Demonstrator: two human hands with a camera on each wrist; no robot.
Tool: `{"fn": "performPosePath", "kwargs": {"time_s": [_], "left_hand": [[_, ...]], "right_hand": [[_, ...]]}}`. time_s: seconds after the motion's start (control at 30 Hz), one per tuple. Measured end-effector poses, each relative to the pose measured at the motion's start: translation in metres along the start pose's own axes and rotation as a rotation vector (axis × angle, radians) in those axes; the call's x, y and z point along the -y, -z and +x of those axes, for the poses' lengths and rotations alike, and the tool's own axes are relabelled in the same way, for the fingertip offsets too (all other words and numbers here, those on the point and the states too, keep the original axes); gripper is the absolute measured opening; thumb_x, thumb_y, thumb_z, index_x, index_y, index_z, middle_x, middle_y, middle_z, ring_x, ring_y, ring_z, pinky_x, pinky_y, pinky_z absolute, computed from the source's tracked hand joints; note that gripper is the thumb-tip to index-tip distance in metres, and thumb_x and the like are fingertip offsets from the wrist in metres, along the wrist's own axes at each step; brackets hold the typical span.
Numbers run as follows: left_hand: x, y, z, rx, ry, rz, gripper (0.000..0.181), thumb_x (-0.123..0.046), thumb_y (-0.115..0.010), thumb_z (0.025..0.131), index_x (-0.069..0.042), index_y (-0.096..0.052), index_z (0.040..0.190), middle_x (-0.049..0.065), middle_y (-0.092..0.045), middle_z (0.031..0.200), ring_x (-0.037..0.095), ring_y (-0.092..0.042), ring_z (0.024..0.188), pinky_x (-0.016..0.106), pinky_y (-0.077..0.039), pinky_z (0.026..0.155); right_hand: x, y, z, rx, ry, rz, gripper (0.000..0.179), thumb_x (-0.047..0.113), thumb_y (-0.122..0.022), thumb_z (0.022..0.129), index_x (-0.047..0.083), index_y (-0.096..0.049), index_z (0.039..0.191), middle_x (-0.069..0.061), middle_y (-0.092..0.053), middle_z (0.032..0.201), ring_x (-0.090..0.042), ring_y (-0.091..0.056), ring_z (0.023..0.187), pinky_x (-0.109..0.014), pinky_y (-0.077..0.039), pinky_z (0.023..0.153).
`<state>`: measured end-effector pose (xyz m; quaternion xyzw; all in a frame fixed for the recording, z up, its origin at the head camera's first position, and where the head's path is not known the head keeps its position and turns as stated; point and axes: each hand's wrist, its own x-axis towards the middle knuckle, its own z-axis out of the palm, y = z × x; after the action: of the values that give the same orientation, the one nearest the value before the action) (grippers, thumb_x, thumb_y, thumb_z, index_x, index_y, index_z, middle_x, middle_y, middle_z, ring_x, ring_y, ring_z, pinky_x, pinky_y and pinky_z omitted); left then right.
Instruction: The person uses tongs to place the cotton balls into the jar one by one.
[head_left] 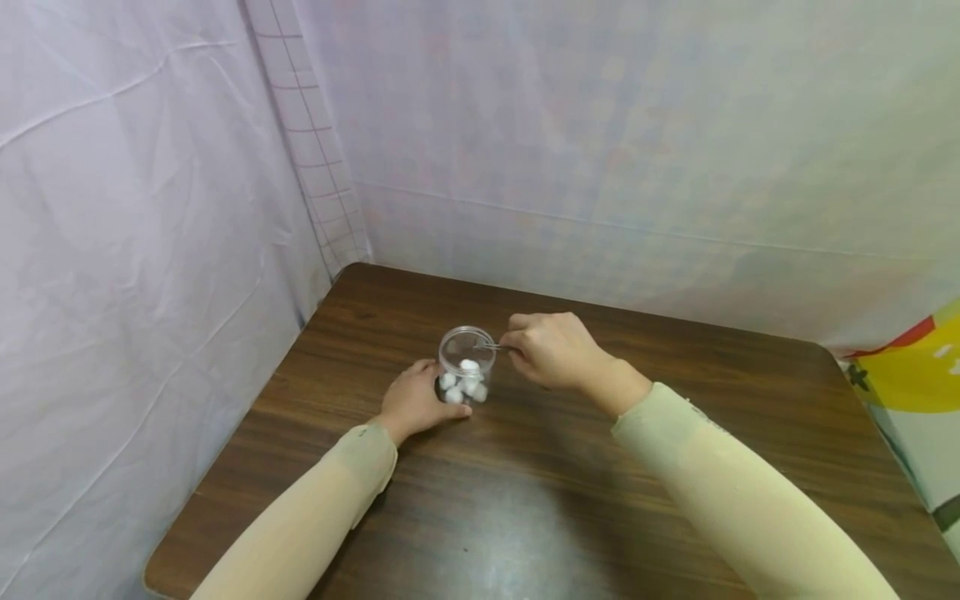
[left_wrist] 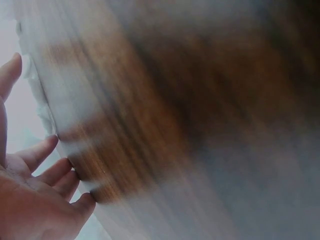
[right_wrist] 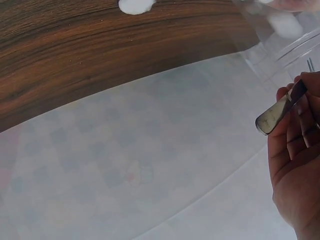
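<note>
A clear round jar [head_left: 467,337] stands on the brown table, several white cotton balls [head_left: 454,395] inside it. My left hand [head_left: 418,400] holds the jar low down, the thumb lying across its front and the fingers at its left side. In the left wrist view the left hand [left_wrist: 42,195] has its fingertips at the tabletop. My right hand [head_left: 558,348] pinches metal tweezers [head_left: 491,346], whose tips reach over the jar's mouth. The right wrist view shows the tweezers' broad end [right_wrist: 275,116] sticking out of the right hand [right_wrist: 300,165]. No cotton ball shows between the tips.
The wooden table [head_left: 630,517] has rounded corners. A pale curtain [head_left: 600,167] hangs behind it and another along its left side. A yellow and red patterned cloth [head_left: 907,375] lies past the right edge. A white blob [right_wrist: 136,5] is cut off at the right wrist view's top.
</note>
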<state>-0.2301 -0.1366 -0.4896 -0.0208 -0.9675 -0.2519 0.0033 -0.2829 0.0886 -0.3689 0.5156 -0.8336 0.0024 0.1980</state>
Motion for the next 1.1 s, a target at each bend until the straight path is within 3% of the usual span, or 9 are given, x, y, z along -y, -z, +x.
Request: {"fn": "performPosePath", "kwargs": {"time_s": [0.37,0.57,0.83,1.1], "left_hand": [[0.000,0.000,0.000,0.002,0.002,0.016,0.092,-0.066,-0.072,0.062,-0.012,-0.049,0.133,0.007,-0.042,0.137,0.029,-0.042,0.121,0.045,-0.035,0.097],[0.000,0.001,0.000,0.004,-0.012,0.022,0.092,-0.065,-0.071,0.062,-0.012,-0.048,0.133,0.007,-0.042,0.138,0.029,-0.041,0.121,0.045,-0.035,0.097],[-0.001,0.004,-0.002,0.004,-0.011,0.009,0.092,-0.065,-0.071,0.062,-0.012,-0.048,0.133,0.007,-0.041,0.138,0.029,-0.041,0.122,0.046,-0.034,0.097],[-0.001,0.004,-0.003,0.018,-0.006,0.015,0.092,-0.065,-0.071,0.063,-0.012,-0.048,0.134,0.007,-0.040,0.139,0.029,-0.040,0.122,0.045,-0.034,0.097]], "right_hand": [[-0.003,0.005,-0.004,-0.014,-0.015,-0.006,0.015,0.021,-0.061,0.078,0.018,-0.072,0.088,0.009,-0.050,0.075,-0.005,-0.042,0.050,-0.027,-0.036,0.038],[-0.012,0.011,-0.013,-0.064,-0.009,-0.006,0.016,0.017,-0.061,0.077,0.016,-0.072,0.089,0.007,-0.051,0.075,-0.006,-0.041,0.048,-0.027,-0.034,0.036],[-0.032,0.013,-0.042,-0.061,-0.080,-0.014,0.018,0.016,-0.060,0.078,0.015,-0.072,0.092,0.007,-0.050,0.074,-0.005,-0.038,0.047,-0.025,-0.031,0.036],[-0.045,-0.008,-0.082,0.047,-0.207,0.005,0.018,0.019,-0.062,0.078,0.015,-0.072,0.092,0.007,-0.052,0.076,-0.004,-0.040,0.048,-0.024,-0.032,0.036]]}}
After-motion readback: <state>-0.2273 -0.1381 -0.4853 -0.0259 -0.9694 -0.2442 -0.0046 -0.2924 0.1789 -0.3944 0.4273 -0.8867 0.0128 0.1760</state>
